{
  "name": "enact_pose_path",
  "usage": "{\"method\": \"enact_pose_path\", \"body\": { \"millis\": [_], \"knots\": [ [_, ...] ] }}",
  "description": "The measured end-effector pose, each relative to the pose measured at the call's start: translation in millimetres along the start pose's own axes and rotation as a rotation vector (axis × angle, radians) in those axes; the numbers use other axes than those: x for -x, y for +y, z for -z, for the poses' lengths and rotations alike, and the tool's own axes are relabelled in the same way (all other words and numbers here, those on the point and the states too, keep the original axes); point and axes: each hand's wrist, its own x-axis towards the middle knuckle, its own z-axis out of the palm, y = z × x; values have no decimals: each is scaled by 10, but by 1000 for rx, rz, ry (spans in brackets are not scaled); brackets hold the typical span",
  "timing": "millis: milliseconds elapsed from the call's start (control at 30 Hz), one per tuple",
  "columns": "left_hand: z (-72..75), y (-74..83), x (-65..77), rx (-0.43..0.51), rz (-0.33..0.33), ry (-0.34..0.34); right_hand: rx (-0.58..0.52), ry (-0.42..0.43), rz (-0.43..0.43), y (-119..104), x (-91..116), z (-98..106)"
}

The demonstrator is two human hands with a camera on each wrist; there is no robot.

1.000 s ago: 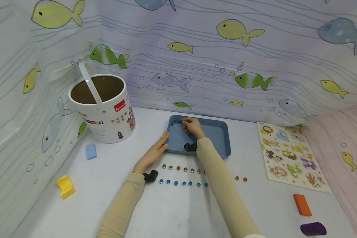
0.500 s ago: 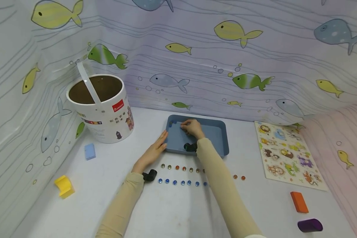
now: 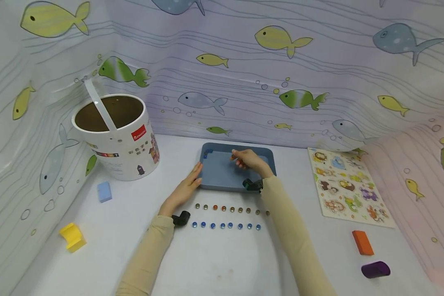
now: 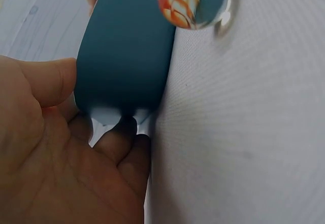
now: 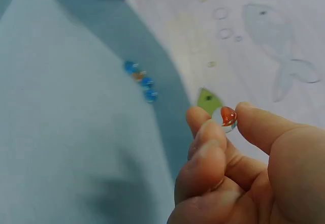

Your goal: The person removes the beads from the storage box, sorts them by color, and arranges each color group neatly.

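Note:
A grey-blue tray [image 3: 222,174] lies on the white table. My left hand [image 3: 182,190] rests against its left side with the fingers extended; in the left wrist view the thumb [image 4: 57,82] touches the tray's edge. Above the tray, my right hand [image 3: 250,161] pinches a clear marble with an orange swirl [image 5: 228,117] between thumb and fingertip. Several marbles [image 5: 147,83], mostly blue with one orange, sit along the tray's far left corner. In front of the tray run two rows, one of brownish and orange marbles [image 3: 232,209], the other of blue marbles [image 3: 212,225].
A white bucket [image 3: 122,158] stands at the back left, near a light blue block [image 3: 104,192] and a yellow block [image 3: 72,237]. On the right lie an animal puzzle board [image 3: 327,201], an orange block [image 3: 363,242] and a purple cylinder [image 3: 375,269]. A fish-patterned sheet [image 3: 244,82] rises behind.
My right hand has drawn away from the tray's far left corner toward the right, uncovering the marbles there. The left hand stays at the tray's side. The head view has shifted slightly.

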Motion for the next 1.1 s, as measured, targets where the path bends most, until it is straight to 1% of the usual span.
{"method": "enact_pose_path", "body": {
  "millis": [133,267,400,567,633,800,833,867,1100],
  "knots": [
    [23,-9,14,6,4,2,-36,-4,37,-4,155,128],
    [29,-26,19,7,20,-12,-70,8,74,15,327,230],
    [22,-32,24,8,25,-23,-58,18,103,77,520,313],
    [13,-11,27,7,19,-20,-39,33,122,240,755,403],
    [14,-1,25,9,15,-16,-45,29,125,262,894,424],
    [15,14,25,13,15,-16,-84,28,134,470,1157,485],
    [14,18,26,15,16,-19,-93,30,137,545,1196,506],
    [13,19,26,13,16,-20,-97,37,131,623,1226,527],
    [8,13,19,-9,17,-19,-106,59,107,961,1619,642]
  ]
}}
